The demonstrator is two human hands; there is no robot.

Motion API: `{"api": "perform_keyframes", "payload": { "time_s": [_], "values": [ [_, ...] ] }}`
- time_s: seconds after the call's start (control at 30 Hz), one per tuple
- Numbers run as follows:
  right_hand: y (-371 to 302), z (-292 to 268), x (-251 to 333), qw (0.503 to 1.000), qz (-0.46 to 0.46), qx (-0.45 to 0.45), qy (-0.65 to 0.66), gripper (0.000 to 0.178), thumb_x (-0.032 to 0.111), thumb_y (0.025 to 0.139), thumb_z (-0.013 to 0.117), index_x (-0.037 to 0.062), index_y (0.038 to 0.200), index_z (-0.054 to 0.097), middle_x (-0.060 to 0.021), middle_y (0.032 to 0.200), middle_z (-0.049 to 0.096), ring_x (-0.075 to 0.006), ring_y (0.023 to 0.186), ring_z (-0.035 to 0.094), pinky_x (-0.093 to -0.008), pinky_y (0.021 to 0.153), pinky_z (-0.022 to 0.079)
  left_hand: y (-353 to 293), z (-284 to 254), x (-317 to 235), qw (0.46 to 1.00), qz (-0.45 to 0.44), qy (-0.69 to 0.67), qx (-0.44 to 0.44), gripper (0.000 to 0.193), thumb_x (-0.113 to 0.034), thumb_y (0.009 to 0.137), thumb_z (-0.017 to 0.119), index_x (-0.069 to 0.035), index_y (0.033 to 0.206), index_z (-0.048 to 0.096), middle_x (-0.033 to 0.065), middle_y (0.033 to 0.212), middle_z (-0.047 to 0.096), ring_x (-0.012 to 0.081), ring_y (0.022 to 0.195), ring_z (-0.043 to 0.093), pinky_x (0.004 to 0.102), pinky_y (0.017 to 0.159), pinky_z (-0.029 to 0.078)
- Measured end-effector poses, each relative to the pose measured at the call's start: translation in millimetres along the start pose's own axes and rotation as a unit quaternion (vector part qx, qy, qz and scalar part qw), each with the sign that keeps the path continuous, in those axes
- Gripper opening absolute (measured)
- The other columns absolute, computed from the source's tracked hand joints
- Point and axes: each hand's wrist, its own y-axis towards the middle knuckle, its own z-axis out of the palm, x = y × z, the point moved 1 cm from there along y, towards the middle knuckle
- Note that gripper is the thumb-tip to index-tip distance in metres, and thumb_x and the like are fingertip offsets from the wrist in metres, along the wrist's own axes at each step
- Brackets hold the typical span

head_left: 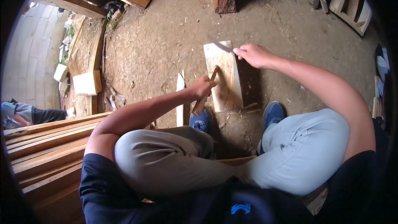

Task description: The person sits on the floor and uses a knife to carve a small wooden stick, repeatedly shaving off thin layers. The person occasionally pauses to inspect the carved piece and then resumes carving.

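One stick (pixel 199 106) is gripped in the left hand (pixel 202 87), fingers curled tight, its middle hidden by the fist; its upper end is seen over one board (pixel 226 85) on the ground, though contact cannot be told. One knife (pixel 224 46) is clasped in the right hand (pixel 253 55), fingers wrapped around the handle, the blade blurred at the board's far end. One pointed stake (pixel 180 110) is partly covered by the left forearm. Two shoes (pixel 273 114) are planted near the board's near end, and out left a plank stack (pixel 58 149) and one other person (pixel 49 116) are cut off.
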Motion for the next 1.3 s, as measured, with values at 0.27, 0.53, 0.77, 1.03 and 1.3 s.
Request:
{"api": "perform_keyframes", "payload": {
  "time_s": [0.27, 0.53, 0.77, 1.03, 1.3],
  "values": [
    [-9, 13, -4, 0.994, -0.036, 0.072, 0.079, 0.036, 0.029, 0.095, 0.046, -0.0042, 0.087, 0.054, -0.0189, 0.081, 0.062, -0.0247, 0.082, 0.059, -0.0416, 0.074, 0.045, 2, 6, -1, 0.999, -0.037, -0.008, -0.033, 0.036, -0.035, 0.090, 0.054, 0.001, 0.090, 0.055, 0.0087, 0.077, 0.055, 0.0189, 0.066, 0.052, 0.0351, 0.063, 0.044],
    [-42, 11, -5, 0.990, -0.028, 0.086, 0.111, 0.035, 0.029, 0.096, 0.044, -0.0040, 0.091, 0.054, -0.0192, 0.082, 0.061, -0.0276, 0.081, 0.060, -0.0422, 0.073, 0.045, -1, 6, -6, 0.998, -0.041, -0.030, -0.030, 0.037, -0.035, 0.089, 0.055, 0.002, 0.085, 0.055, 0.0089, 0.073, 0.056, 0.0195, 0.064, 0.055, 0.0364, 0.058, 0.045],
    [-64, 30, -29, 0.987, 0.059, 0.113, 0.102, 0.036, 0.033, 0.095, 0.046, -0.0003, 0.084, 0.056, -0.0126, 0.070, 0.058, -0.0229, 0.065, 0.059, -0.0400, 0.060, 0.046, 6, 11, -6, 0.999, 0.012, -0.037, -0.001, 0.041, -0.036, 0.091, 0.052, 0.005, 0.094, 0.060, 0.0088, 0.069, 0.058, 0.0188, 0.058, 0.059, 0.0361, 0.049, 0.049],
    [-67, 29, -8, 0.987, 0.083, 0.098, 0.102, 0.044, 0.035, 0.095, 0.041, -0.0027, 0.078, 0.057, -0.0168, 0.062, 0.057, -0.0300, 0.054, 0.057, -0.0433, 0.057, 0.047, -7, 17, -19, 0.996, -0.036, -0.078, 0.007, 0.043, -0.032, 0.091, 0.052, 0.006, 0.110, 0.053, 0.0162, 0.078, 0.068, 0.0210, 0.062, 0.063, 0.0326, 0.051, 0.051],
    [-56, 46, 0, 0.995, 0.040, 0.074, 0.051, 0.052, 0.030, 0.097, 0.034, -0.0115, 0.078, 0.059, -0.0266, 0.066, 0.061, -0.0415, 0.067, 0.065, -0.0509, 0.069, 0.050, 7, 16, -14, 0.997, 0.031, -0.077, 0.006, 0.039, -0.028, 0.091, 0.046, 0.008, 0.106, 0.052, 0.0182, 0.083, 0.068, 0.0229, 0.063, 0.063, 0.0342, 0.051, 0.050]
  ]
}}
